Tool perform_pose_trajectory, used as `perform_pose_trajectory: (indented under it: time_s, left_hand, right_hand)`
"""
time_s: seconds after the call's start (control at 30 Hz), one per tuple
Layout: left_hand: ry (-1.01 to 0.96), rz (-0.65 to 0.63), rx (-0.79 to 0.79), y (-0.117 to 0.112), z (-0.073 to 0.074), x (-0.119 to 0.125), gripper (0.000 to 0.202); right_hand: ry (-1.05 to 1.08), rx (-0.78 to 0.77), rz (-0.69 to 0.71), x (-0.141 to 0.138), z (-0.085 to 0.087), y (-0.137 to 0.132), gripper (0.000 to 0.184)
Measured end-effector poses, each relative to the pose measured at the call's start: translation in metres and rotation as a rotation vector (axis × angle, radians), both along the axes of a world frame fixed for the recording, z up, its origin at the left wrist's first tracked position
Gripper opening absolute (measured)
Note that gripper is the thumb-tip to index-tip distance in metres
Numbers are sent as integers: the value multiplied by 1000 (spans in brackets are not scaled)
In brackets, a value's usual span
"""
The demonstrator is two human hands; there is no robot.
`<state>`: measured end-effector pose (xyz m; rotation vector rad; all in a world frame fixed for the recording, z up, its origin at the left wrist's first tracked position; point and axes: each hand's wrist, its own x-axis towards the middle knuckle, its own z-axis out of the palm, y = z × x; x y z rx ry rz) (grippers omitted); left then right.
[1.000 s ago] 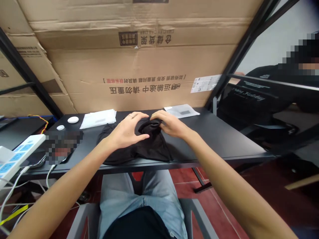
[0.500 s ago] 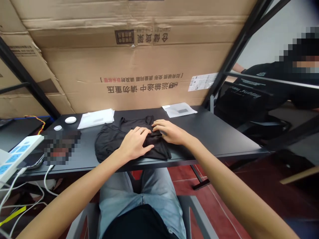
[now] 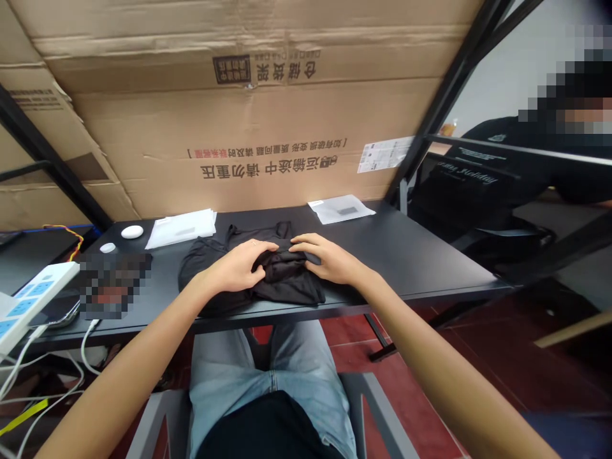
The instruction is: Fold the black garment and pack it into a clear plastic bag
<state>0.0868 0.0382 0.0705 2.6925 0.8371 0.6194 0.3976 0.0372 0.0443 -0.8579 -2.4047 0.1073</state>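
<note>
A soft black garment lies loosely folded on the dark desk, near its front edge. Thin strap-like parts stick up at its far side; its exact cut cannot be made out. My left hand rests over its left half, fingers and thumb curled around a bunched fold. From the other side, my right hand grips the same bunch with bent fingers. Between the two hands the cloth is gathered and slightly raised, showing a darker brownish inner part. The fingertips partly sink into the cloth.
White packets and a clear bag lie at the back, before a cardboard wall. At left are a white oval case, a phone and a power strip with cables. A person in black sits at right.
My left hand has shifted a little left, and its thumb has drawn in toward the cloth. The fabric between my hands is now more bunched and opened. My right hand stays nearly in place.
</note>
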Motion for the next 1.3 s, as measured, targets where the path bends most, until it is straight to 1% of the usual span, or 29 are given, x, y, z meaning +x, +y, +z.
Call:
perform_pose_trajectory:
  time_s: [0.07, 0.1, 0.13, 0.2, 0.27, 0.33, 0.37, 0.4, 0.47, 0.53, 0.57, 0.6, 0.67, 0.7, 0.77, 0.83, 0.9, 0.97, 1.03, 1.1, 1.17, 1.23, 1.3]
  left_hand:
    - [-9, -28, -8, 0, 6, -1, 61]
    - [-25, -23, -16, -1, 8, 2, 63]
    - [-56, 5, -29, -3, 11, 8, 67]
    - [-168, 122, -61, -5, 16, 22, 70]
    - [-314, 262, -90, -5, 21, 38, 53]
    - [-486, 380, -129, -2, 24, 50, 33]
    - [-586, 424, -171, 0, 24, 54, 29]
    - [-691, 455, -236, 1, 22, 56, 28]
    - [-883, 482, -397, 0, 13, 54, 30]
    - [-991, 493, -509, -6, -3, 43, 32]
    - [-1003, 506, -522, -10, -12, 35, 35]
    - [-994, 528, -510, -16, -21, 25, 40]
    - [-925, 595, -427, -26, -34, 2, 55]
    - [-862, 634, -361, -31, -38, -10, 63]
    - [-683, 703, -175, -36, -37, -29, 75]
    - [-472, 720, 19, -37, -30, -40, 82]
    - [-265, 659, 132, -34, -21, -43, 82]
    - [-91, 561, 139, -29, -15, -41, 74]
    - [14, 516, 107, -23, -12, -38, 57]
    - [16, 553, 84, -16, -9, -38, 34]
    - [-60, 612, 61, -9, -4, -41, 21]
    - [-178, 657, 40, -2, 1, -50, 19]
    - [-296, 715, 40, 2, 4, -64, 24]
  right_hand:
    - [59, 9, -7, -5, 3, 2, 42]
    - [106, 16, -15, -8, 7, 4, 41]
    - [155, 27, -20, -13, 13, 6, 40]
    - [224, 61, -5, -26, 30, 11, 40]
    - [239, 122, 17, -41, 50, 14, 38]
    - [251, 206, -27, -54, 67, 14, 35]
    - [267, 246, -70, -60, 73, 12, 34]
    - [285, 278, -113, -63, 75, 9, 34]
    - [296, 307, -158, -65, 72, 1, 35]
    - [243, 286, -129, -61, 58, -7, 34]
    - [187, 250, -91, -57, 48, -10, 33]
    - [123, 202, -49, -52, 38, -12, 33]
    - [-3, 99, 12, -45, 19, -14, 38]
    - [-50, 63, 20, -42, 11, -13, 42]
    - [-100, 40, 4, -42, 1, -9, 48]
    - [-135, 49, 1, -47, -2, -5, 49]
    - [-194, 61, 1, -54, 0, -2, 50]
    - [-279, 70, -36, -62, 6, -2, 46]
    - [-354, 87, -102, -66, 12, -2, 34]
    - [-373, 131, -160, -66, 17, -1, 27]
    - [-328, 198, -190, -60, 19, 4, 31]
    - [-258, 265, -204, -50, 19, 10, 38]
    - [-209, 292, -218, -38, 14, 13, 44]
